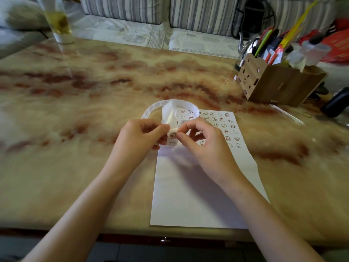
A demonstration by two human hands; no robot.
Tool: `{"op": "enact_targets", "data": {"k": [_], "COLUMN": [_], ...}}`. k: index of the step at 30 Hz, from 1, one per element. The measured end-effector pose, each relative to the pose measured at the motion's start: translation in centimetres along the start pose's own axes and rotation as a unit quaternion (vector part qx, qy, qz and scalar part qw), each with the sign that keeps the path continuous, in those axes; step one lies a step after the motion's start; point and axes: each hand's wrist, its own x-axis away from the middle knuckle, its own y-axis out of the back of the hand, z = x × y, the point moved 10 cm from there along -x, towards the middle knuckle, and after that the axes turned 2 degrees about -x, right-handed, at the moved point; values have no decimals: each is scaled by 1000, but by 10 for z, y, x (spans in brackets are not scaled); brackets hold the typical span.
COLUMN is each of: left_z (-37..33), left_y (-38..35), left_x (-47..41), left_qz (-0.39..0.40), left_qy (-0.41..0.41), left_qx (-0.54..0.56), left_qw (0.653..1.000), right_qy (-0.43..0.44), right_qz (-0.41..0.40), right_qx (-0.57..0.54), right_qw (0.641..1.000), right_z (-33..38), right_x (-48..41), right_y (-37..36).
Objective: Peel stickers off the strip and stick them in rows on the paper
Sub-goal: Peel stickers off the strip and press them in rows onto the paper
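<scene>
A white sheet of paper point(198, 195) lies on the marbled table, its far part covered with rows of small cartoon stickers point(224, 127). A long white sticker strip point(170, 108) curls in a loop above the paper's far left corner. My left hand point(143, 137) grips the strip's near end, where two round stickers show. My right hand point(204, 140) pinches the upper round sticker point(172, 135) on the strip with thumb and forefinger. Both hands hover over the paper's left side.
A wooden desk organiser point(273, 86) full of pens and tools stands at the far right, a dark object point(336, 104) beside it. A tall glass point(60, 23) with yellow liquid stands at the far left. A striped sofa runs behind the table.
</scene>
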Motion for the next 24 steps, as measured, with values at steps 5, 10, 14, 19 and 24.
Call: {"op": "enact_targets", "data": {"k": [5,10,14,19,24], "left_z": [1,4,2,2,3], "left_y": [12,28,39,56,55], "left_x": [-3,-6,-8,-13,-14], "left_qz": [-29,-60,-80,-89,-76], "left_qy": [-6,0,-3,0,-1], "left_qx": [-34,-94,-149,-188,-184], "left_qw": [999,994,986,978,980], "right_qy": [-32,-127,-187,-205,-199], "right_qz": [-9,29,51,71,73], "right_qx": [-76,-101,-74,-46,-28], "right_qw": [997,986,978,975,977], "right_z": [-4,-28,-42,-47,-49], "right_x": [-3,-7,-5,-6,-8], "right_y": [6,5,-4,-20,-27]}}
